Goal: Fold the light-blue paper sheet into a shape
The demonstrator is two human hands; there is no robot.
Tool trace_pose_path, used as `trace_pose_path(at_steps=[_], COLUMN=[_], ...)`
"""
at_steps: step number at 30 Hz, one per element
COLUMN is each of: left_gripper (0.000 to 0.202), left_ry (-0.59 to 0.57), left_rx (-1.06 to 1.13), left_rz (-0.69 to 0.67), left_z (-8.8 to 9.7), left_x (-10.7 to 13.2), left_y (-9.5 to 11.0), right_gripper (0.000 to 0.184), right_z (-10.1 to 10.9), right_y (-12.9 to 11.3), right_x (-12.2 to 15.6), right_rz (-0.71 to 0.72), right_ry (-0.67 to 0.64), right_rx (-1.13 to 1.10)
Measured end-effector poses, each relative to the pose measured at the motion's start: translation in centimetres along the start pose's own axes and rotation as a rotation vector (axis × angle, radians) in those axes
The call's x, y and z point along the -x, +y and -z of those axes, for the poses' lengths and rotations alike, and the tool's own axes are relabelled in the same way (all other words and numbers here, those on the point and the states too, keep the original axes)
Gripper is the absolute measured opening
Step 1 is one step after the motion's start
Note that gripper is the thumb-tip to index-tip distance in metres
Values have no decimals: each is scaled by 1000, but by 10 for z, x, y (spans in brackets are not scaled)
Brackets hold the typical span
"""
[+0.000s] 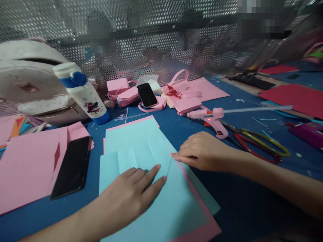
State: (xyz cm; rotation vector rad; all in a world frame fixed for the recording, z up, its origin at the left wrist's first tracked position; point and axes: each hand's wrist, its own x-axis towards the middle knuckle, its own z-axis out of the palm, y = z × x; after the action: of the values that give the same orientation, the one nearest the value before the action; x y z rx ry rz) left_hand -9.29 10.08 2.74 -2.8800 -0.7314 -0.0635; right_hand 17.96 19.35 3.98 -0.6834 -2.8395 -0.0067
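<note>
While curled, right fingers (pixel 183 155) seemingly pinch paper (pixel 161 151).

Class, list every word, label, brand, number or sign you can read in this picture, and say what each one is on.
No text can be read anywhere.
Blue paper: no writing visible.
Bottle: a printed figure in red and blue, no readable words.
Backpack's metal plate: any lettering is too blurred to read.
Pink glue gun: any marking is too small to read.
</note>
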Motion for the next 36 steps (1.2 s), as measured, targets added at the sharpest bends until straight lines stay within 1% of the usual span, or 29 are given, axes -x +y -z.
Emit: trace_pose_path(at_steps=[1, 3, 5, 7, 10, 14, 16, 18, 20, 22, 24, 26, 27, 29, 31, 33, 36], left_gripper=[47, 42, 40, 37, 31, 21, 18, 18, 19, 22, 24, 26, 27, 27, 26, 28, 32], left_ry=[34, 72, 95, 132, 200, 297, 357, 416, 461, 490, 468, 376, 305, 161, 68, 49, 120], left_rx=[-39, -110, -168, -215, -264, -302, -294, -255, -184, -87, 54, 227, 298, 369, 381, 409, 444], left_rz=[11, 18, 8, 5, 22, 3, -27, -60, -105, -183, -283, -361, -374, -349, -290, -237, -173], left_z=[-2, -3, -1, 1, 1, -2, 1, 9, 18, 28, 35, 40, 42, 44, 42, 38, 31], left_x=[-2, -6, -10, -15, -22, -31, -32, -31, -28, -26, -27, -28, -29, -28, -24, -17, -3], left_y=[2, 7, 10, 12, 11, 4, 1, 1, 6, 15, 24, 32, 35, 36, 31, 22, 5], right_gripper=[43, 45, 45, 44, 41, 38, 39, 40, 41, 40, 36, 31, 28, 27, 30, 32, 31], right_z=[-5, -16, -24, -29, -27, -20, -18, -19, -20, -19, -18, -16, -16, -17, -19, -22, -22], right_y=[1, 2, 0, -4, -8, -8, -7, -6, -6, -7, -7, -6, -6, -5, -4, -3, -3], right_x=[-2, -5, -7, -8, -6, -4, -3, -3, -3, -2, -3, -4, -4, -5, -6, -7, -7], right_rz=[66, 99, 72, 34, -16, -94, -138, -179, -203, -211, -205, -193, -186, -175, -180, -215, -281], right_ry=[40, 137, 187, 222, 306, 396, 416, 431, 438, 437, 437, 438, 432, 383, 293, 209, 150], right_rx=[-17, -24, -74, -149, -267, -424, -456, -471, -489, -512, -538, -551, -556, -578, -609, -625, -646])
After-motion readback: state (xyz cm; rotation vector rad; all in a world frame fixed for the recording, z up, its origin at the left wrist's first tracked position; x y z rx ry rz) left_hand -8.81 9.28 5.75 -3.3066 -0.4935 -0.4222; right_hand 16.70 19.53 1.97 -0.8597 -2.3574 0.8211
